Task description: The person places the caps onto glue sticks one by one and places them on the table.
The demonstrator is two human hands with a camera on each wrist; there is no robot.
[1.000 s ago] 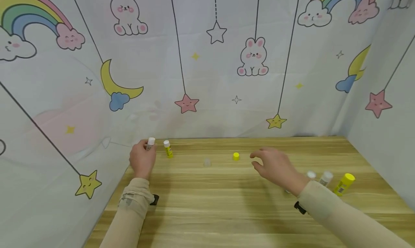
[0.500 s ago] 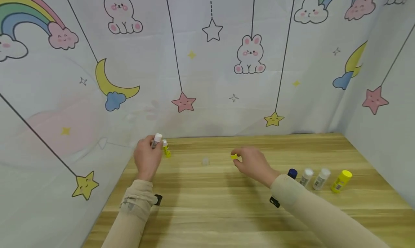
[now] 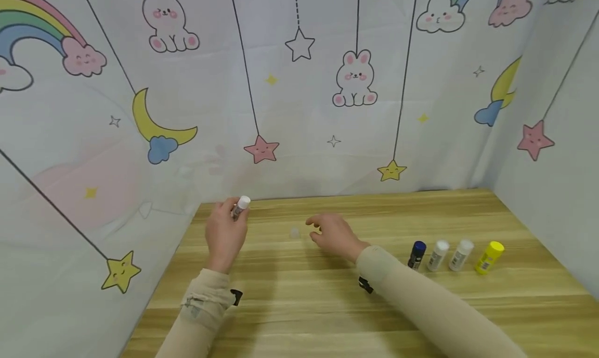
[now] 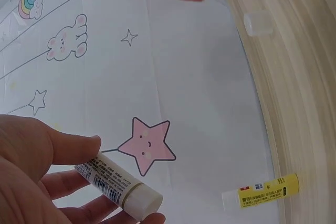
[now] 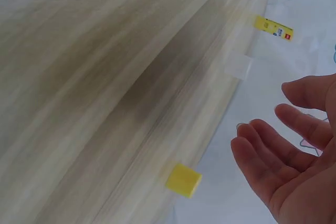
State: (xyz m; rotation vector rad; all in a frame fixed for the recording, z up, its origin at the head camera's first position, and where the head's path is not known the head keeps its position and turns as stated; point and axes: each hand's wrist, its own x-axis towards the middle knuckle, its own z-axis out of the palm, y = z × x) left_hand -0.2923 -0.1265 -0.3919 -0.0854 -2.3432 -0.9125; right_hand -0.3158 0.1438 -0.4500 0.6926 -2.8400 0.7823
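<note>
My left hand (image 3: 226,239) holds a white-labelled glue stick (image 4: 122,186), tilted, its white end pointing up and right in the head view. A yellow glue stick with a white end (image 4: 265,191) stands on the table beyond that hand, hidden behind it in the head view. My right hand (image 3: 338,236) is above the table with fingers loosely bent and nothing between them. Just left of its fingertips stands a translucent cap (image 3: 294,233). A yellow cap (image 5: 184,180) also stands on the table, hidden by the right hand in the head view.
At the right of the wooden table (image 3: 290,316), a dark blue glue stick (image 3: 417,255), two white ones, one of them the nearer-left white glue stick (image 3: 438,255), and a yellow glue stick (image 3: 490,257) stand in a row. A printed curtain (image 3: 309,113) borders the back.
My right hand has moved left, past the yellow cap toward the translucent cap. My left hand has shifted right with its glue stick, now covering the yellow glue stick in the head view.
</note>
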